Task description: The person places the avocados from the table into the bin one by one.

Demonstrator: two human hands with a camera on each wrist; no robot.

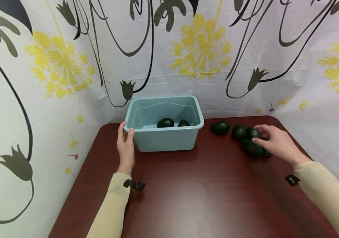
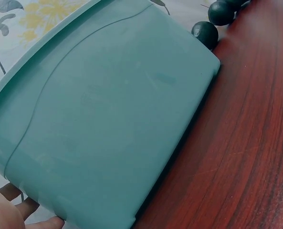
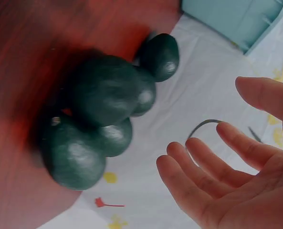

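Both arms reach forward in pale sleeves. The left hand stands edge-up, its thumb curled over and its fingers wrapped behind. The right hand hovers palm-down, fingers spread and loosely bent.

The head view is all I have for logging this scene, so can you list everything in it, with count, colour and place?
Tub: one, light blue, at the back of the table, left of centre.
Avocados in the tub: two showing, dark green, on its floor.
Avocados on the table: at least five, dark green, in a cluster right of the tub; the exact count is hard to tell.
Table: one, dark red-brown wood grain.
Backdrop: white sheet with yellow flowers and black stems, behind and at both sides.
Left hand: grips the tub's left rim, beige sleeve.
Right hand: open, fingers spread over the cluster, beige sleeve.
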